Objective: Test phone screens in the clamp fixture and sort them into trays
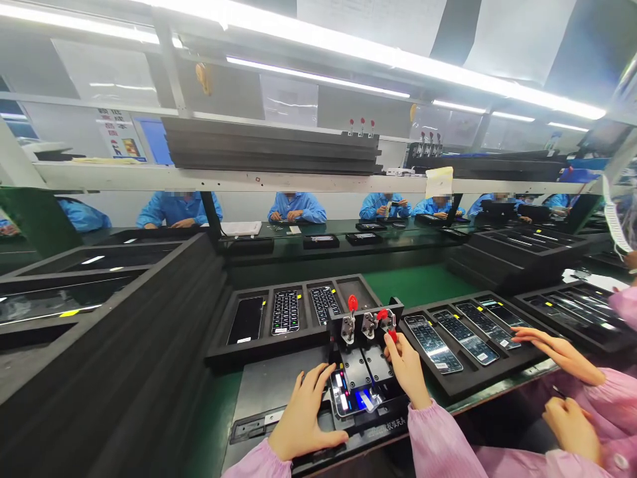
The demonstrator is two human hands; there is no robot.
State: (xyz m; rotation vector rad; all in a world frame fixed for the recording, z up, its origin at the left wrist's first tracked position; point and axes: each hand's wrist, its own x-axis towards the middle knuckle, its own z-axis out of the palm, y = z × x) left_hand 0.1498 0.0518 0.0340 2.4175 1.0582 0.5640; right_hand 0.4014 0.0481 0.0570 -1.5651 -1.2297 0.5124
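Note:
A black clamping fixture (365, 368) stands on the green bench in front of me. It carries three toggle clamps with red handles (352, 304), and a phone (354, 400) with a lit screen lies in its front. My left hand (304, 417) rests flat beside the phone's left edge, fingers spread, holding nothing. My right hand (407, 366) reaches up the fixture's right side, its fingers closed around the rightmost red clamp handle (391, 332). Both my sleeves are pink.
A black tray (249, 345) holding phones lies behind the fixture on the left, and another tray (478, 378) on the right. A tall stack of black trays (124, 358) fills the left. A co-worker's hands (560, 352) reach in at the right. Workers in blue sit across the belt.

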